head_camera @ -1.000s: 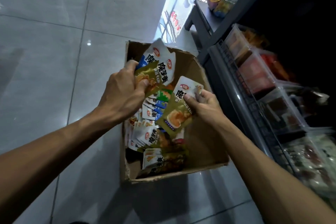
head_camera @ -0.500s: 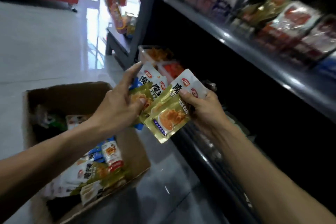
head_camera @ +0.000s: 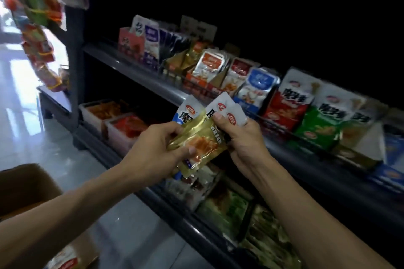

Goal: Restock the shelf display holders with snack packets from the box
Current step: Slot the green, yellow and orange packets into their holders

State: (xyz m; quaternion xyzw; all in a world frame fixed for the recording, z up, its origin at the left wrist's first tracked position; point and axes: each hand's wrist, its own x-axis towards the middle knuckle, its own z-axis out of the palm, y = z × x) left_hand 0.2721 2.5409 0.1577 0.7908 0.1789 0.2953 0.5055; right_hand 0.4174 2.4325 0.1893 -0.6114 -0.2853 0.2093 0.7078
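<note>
Two hands, left hand, right hand, gold snack packets pinched between both grips

Floor: pale glossy tiles, catching daylight from the left.
Fixture: dark metal shelving, two tiers.
Light: dim, recess above black.

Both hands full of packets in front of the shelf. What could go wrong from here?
1. The left hand and right hand share a fanned bundle of snack packets; a loosened grip might drop some onto the lower trays.
2. Flavours are mixed, gold and blue, so one may land in the wrong holder beside the red packets or green packets.
</note>
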